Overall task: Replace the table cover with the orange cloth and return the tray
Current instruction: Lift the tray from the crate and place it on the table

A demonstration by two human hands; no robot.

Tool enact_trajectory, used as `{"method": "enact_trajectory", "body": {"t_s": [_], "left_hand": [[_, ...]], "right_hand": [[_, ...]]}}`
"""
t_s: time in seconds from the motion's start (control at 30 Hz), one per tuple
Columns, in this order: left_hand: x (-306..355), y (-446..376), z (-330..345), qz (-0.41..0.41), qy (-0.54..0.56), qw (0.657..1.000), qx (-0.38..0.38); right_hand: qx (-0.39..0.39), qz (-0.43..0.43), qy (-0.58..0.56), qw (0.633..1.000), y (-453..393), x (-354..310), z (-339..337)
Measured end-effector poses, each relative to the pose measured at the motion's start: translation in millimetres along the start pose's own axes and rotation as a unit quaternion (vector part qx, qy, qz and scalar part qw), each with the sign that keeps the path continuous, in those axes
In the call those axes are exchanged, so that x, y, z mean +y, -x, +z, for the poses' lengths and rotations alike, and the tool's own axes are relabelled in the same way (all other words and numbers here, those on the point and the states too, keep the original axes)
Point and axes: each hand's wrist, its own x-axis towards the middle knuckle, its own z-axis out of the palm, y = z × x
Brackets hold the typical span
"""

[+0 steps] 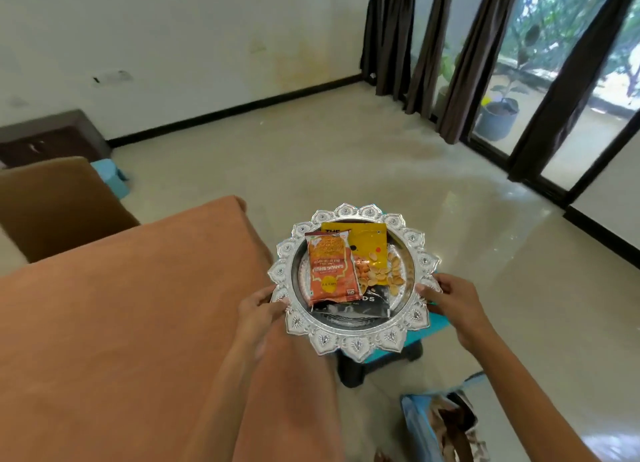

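A pale glossy floor [346,156] is stretching to a white wall at 12 o'clock and to curtained glass doors [519,80] at 2 o'clock. The worktop is filling the view from 7 to 10 o'clock, and one orange cloth [114,323] is covering it and hanging over its near corner. One brown chair [55,205] is standing at 9 o'clock. One round silver tray [353,337] with a scalloped rim is sitting at the centre, above a blue stool [412,344] and just beside the worktop's right edge. It is carrying three snack packets: one orange [332,271], one yellow [363,243], one black [360,305], plus loose nuts [384,274]. The left hand [258,305] is gripping the rim at the tray's 9 o'clock, fingers curled over the edge. The right hand [450,299] is gripping it at 3 o'clock, fingers clamped on the rim. A crumpled blue cloth [419,423] is lying on the floor at 5 o'clock.
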Motion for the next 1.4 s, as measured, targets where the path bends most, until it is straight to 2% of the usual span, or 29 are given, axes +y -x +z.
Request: {"method": "enact_trajectory", "body": {"t_s": [0.17,0.37,0.57,0.77,0.97,1.1,1.4], "left_hand": [[35.7,74.3,-101.3,0.044,0.032,0.998,0.033],[42.7,155.2,-227.3,0.071,0.061,0.986,0.135],[31.6,209.1,-326.5,0.069,0.084,0.962,0.251],[19.4,237.9,-384.8,0.069,0.119,0.925,0.355],[9.8,255.5,-425.0,0.057,0.147,0.887,0.433],[4.6,245.8,-456.2,0.046,0.142,0.882,0.447],[-7.7,192.3,-526.1,0.036,0.144,0.898,0.414]], "right_hand": [[-0.085,-0.033,-0.018,0.996,59.0,-42.6,64.0],[-0.223,-0.06,-0.014,0.973,124.6,-67.0,173.8],[-0.356,-0.063,0.02,0.932,151.6,-69.3,290.3],[-0.459,-0.088,0.052,0.882,168.4,-78.2,386.6],[-0.517,-0.086,0.064,0.849,183.6,-71.3,461.0],[-0.534,-0.077,0.058,0.84,189.8,-65.1,498.2],[-0.48,-0.075,0.062,0.872,192.5,-54.5,562.7]]}}
